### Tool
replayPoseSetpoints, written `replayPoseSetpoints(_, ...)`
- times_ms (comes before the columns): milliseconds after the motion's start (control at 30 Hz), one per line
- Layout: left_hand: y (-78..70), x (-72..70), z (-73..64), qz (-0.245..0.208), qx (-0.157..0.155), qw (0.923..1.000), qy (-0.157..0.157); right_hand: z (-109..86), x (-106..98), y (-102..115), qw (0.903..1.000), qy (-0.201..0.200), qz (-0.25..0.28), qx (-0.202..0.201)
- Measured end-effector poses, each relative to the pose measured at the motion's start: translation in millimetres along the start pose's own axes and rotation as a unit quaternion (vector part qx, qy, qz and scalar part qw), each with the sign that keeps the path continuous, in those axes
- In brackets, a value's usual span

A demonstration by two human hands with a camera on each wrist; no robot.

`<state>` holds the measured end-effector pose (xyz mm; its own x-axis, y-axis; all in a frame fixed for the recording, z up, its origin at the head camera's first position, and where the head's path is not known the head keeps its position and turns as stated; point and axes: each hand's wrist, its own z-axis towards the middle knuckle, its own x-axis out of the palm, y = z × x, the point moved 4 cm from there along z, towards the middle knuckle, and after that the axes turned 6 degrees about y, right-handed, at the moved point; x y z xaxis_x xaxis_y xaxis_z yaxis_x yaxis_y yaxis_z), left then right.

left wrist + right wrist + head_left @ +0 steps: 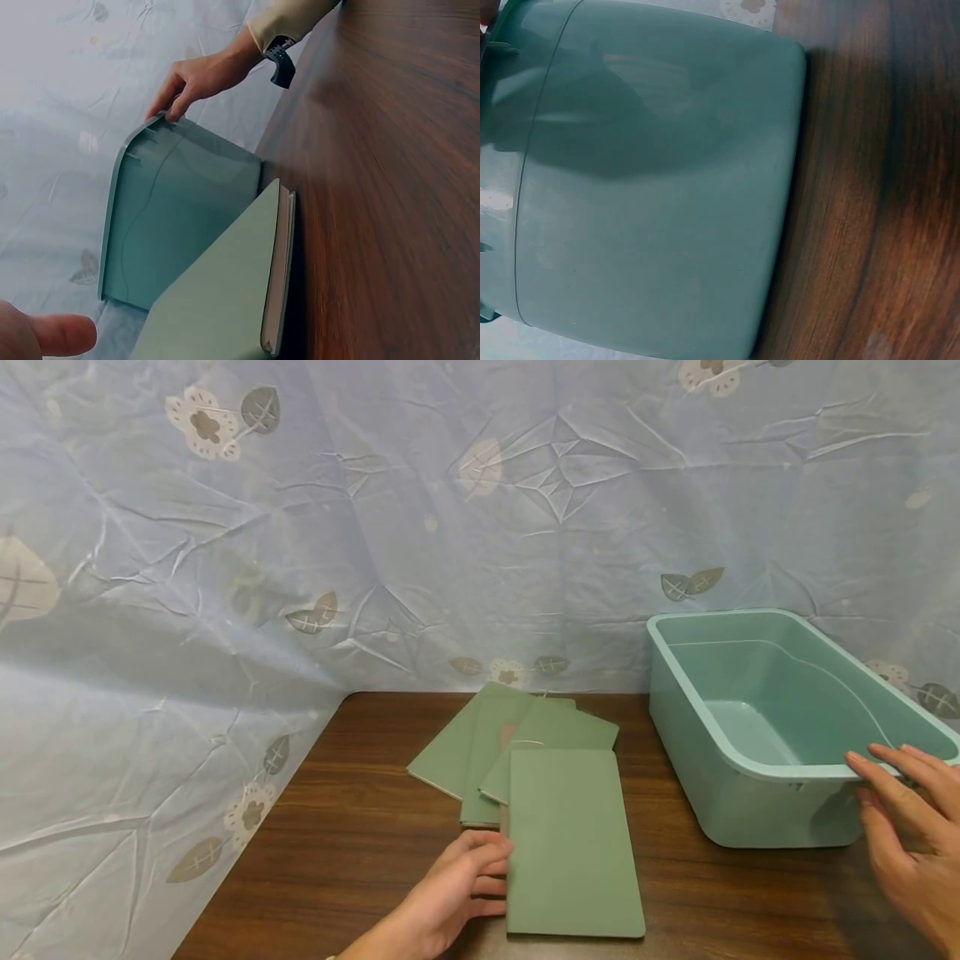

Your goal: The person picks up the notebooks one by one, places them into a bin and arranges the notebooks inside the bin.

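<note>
A green notebook (573, 843) lies at the front of the table, overlapping a fanned pile of matching notebooks (442, 752) behind it. My left hand (453, 889) is at its left edge, fingertips touching or very near that edge. In the left wrist view the left thumb (64, 334) stands apart from the notebook, whose page edges (276, 274) show. To the right, a teal plastic bin (757, 810) sits on the table. My right hand (918, 827) grips its front rim, fingers over the top and thumb on the outer side.
The dark wooden table (360, 827) ends against a patterned fabric sheet (420, 527) at the back and left. Table surface shows between the notebooks and the bin. Inside the bin, the pale floor (750, 731) is visible.
</note>
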<state>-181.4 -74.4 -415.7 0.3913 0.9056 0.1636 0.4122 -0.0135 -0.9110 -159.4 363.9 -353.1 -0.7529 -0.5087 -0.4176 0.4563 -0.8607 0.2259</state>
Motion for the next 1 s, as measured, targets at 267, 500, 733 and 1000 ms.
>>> replayPoseSetpoints(267,-1.0,4.3,1.1,-0.009,0.018,0.9998,-0.002,0.4,0,0,0.9997,-0.014,0.019,-0.002)
replayPoseSetpoints(500,2.2,3.8,6.8,-0.003,0.002,0.9998,-0.022,0.2,0,1,0.9997,-0.016,0.019,-0.004)
replayPoseSetpoints(733,3.4,2.3,13.2,0.008,-0.008,0.9994,-0.032,-1.1,0,-1,1.0000,-0.001,-0.001,-0.006)
replayPoseSetpoints(1000,-0.3,1.4,21.3,0.043,0.010,0.9990,-0.008,-1.1,1,-1,0.9997,-0.018,0.012,-0.012)
